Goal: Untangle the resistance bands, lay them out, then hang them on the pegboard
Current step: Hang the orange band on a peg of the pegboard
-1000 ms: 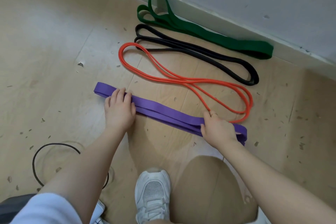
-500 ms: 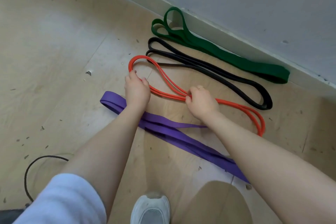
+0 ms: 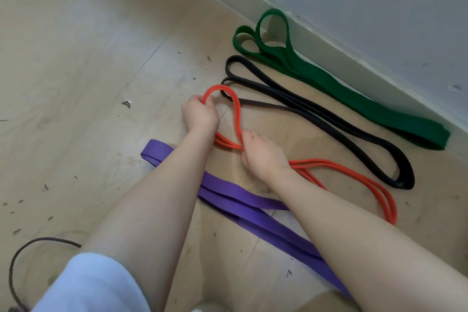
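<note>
Four resistance bands lie on the wooden floor in rows. The thin orange band [image 3: 354, 172] is gripped at its left loop by my left hand [image 3: 200, 114]. My right hand [image 3: 260, 154] pinches its strands near the middle. The left loop is lifted and narrow. The wide purple band [image 3: 243, 208] lies nearest me, passing under both forearms. The black band [image 3: 329, 121] lies beyond the orange one. The green band [image 3: 354, 94] lies along the wall. No pegboard is in view.
A grey wall with a pale skirting board [image 3: 329, 40] runs diagonally at the upper right. A dark cable [image 3: 22, 256] curls on the floor at the lower left. Small bits of debris dot the floorboards [image 3: 88, 83].
Both hands left the purple band and took hold of the orange band. The left loop of the orange band is now gathered narrower and lifted. My view moved closer.
</note>
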Motion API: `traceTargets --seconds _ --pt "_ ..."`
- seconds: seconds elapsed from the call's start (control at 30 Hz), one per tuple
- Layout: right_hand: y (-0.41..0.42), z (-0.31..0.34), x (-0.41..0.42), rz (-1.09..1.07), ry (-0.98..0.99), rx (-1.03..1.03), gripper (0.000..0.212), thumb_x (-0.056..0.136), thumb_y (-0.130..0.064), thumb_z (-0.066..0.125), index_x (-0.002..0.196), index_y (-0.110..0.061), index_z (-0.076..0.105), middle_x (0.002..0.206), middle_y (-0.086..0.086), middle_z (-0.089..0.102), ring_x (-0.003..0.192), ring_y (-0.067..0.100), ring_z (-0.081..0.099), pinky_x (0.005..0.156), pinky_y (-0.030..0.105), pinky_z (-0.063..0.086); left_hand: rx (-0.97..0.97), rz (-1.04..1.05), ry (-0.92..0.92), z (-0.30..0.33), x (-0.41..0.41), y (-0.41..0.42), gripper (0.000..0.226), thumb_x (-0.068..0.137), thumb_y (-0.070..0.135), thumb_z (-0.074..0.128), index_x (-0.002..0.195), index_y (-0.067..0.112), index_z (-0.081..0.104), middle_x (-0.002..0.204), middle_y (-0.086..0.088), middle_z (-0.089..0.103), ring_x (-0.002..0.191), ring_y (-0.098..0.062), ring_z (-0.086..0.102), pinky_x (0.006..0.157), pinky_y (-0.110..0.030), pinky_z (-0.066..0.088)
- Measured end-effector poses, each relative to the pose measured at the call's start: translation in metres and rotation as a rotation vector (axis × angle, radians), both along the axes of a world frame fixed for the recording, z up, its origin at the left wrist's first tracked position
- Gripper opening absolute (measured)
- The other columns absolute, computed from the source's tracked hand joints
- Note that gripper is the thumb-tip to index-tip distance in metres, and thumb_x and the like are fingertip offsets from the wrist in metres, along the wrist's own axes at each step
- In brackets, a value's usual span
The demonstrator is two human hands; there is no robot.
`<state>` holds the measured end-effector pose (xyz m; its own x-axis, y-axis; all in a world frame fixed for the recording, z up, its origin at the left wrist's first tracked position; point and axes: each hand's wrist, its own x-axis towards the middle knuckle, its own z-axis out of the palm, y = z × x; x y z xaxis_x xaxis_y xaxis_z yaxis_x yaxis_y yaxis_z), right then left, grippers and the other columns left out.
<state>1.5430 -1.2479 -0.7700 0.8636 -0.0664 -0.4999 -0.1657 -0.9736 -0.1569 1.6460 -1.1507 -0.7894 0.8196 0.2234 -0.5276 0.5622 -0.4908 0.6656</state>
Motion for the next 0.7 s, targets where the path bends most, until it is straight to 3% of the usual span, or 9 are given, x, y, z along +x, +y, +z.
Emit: traceTargets --seconds 0.1,0.17,0.3,0.37,0.43,0.53,0.6,0.7 --pt "0.0 0.004 -0.008 -0.13 -0.054 0.135 0.025 0.087 -0.01 0.043 0.112 -0.004 0.043 0.115 0.017 0.05 0.102 0.037 0.052 0.083 0.042 0.042 -0.371 0.141 -0.022 0.014 -0.006 0.003 0.011 0.094 0.026 0.046 0.092 0.017 0.051 0.09 0.0 0.057 0.087 -0.021 0.054 0.077 -0.031 0.044" --pt "-0.005 0.011 -0.009 -0.296 -0.104 0.258 0.022 0.087 -0.007 0.043 0.109 -0.003 0.041 0.104 0.019 0.052 0.092 0.039 0.055 0.077 0.044 0.044 -0.773 0.255 0.032 0.031 -0.01 0.004 0.008 0.095 0.023 0.045 0.09 0.022 0.051 0.095 0.001 0.061 0.095 -0.02 0.059 0.084 -0.032 0.045" --pt "-0.017 0.027 -0.017 -0.369 -0.153 0.405 0.042 0.092 -0.008 0.039 0.133 -0.009 0.03 0.09 0.014 0.057 0.082 0.035 0.057 0.071 0.042 0.048 -1.26 0.267 0.046 0.069 -0.018 -0.011 0.015 0.1 0.023 0.034 0.088 0.019 0.043 0.107 -0.012 0.066 0.102 -0.029 0.062 0.094 -0.039 0.045" --pt "-0.023 0.036 -0.025 -0.378 -0.228 0.414 0.044 0.094 -0.008 0.036 0.137 -0.012 0.029 0.088 0.009 0.051 0.079 0.03 0.053 0.068 0.038 0.044 -1.266 0.144 0.0 0.091 -0.021 -0.028 0.021 0.102 0.027 0.027 0.093 0.017 0.042 0.107 -0.015 0.065 0.101 -0.03 0.064 0.091 -0.041 0.051" --pt "-0.033 0.049 -0.032 -0.472 -0.336 0.465 0.037 0.095 -0.008 0.035 0.132 -0.011 0.035 0.088 0.007 0.049 0.079 0.027 0.051 0.066 0.035 0.039 -1.169 0.05 -0.089 0.115 -0.027 -0.049 0.018 0.103 0.028 0.026 0.102 0.016 0.04 0.09 -0.008 0.063 0.08 -0.024 0.066 0.083 -0.041 0.054" --pt "-0.058 0.076 -0.048 -0.589 -0.448 0.539 0.025 0.096 -0.011 0.036 0.121 -0.014 0.04 0.08 -0.001 0.049 0.068 0.019 0.048 0.059 0.03 0.034 -1.12 -0.134 -0.173 0.153 -0.046 -0.08 0.009 0.101 0.026 0.033 0.107 0.021 0.038 0.071 0.0 0.05 0.056 -0.013 0.049 0.065 -0.031 0.049" --pt "-0.077 0.099 -0.066 -0.593 -0.478 0.538 0.02 0.097 -0.017 0.038 0.116 -0.02 0.042 0.077 -0.006 0.049 0.062 0.012 0.048 0.055 0.027 0.034 -1.094 -0.295 -0.206 0.177 -0.062 -0.1 0.01 0.098 0.029 0.039 0.104 0.023 0.044 0.066 0.004 0.047 0.054 -0.009 0.043 0.061 -0.027 0.043" --pt "-0.107 0.14 -0.093 -0.568 -0.532 0.494 0.009 0.094 -0.018 0.047 0.1 -0.023 0.049 0.087 -0.006 0.054 0.072 0.009 0.052 0.061 0.024 0.041 -1.076 -0.538 -0.204 0.225 -0.093 -0.133 0.021 0.097 0.029 0.041 0.088 0.014 0.052 0.062 0.005 0.042 0.055 -0.009 0.039 0.061 -0.025 0.038"
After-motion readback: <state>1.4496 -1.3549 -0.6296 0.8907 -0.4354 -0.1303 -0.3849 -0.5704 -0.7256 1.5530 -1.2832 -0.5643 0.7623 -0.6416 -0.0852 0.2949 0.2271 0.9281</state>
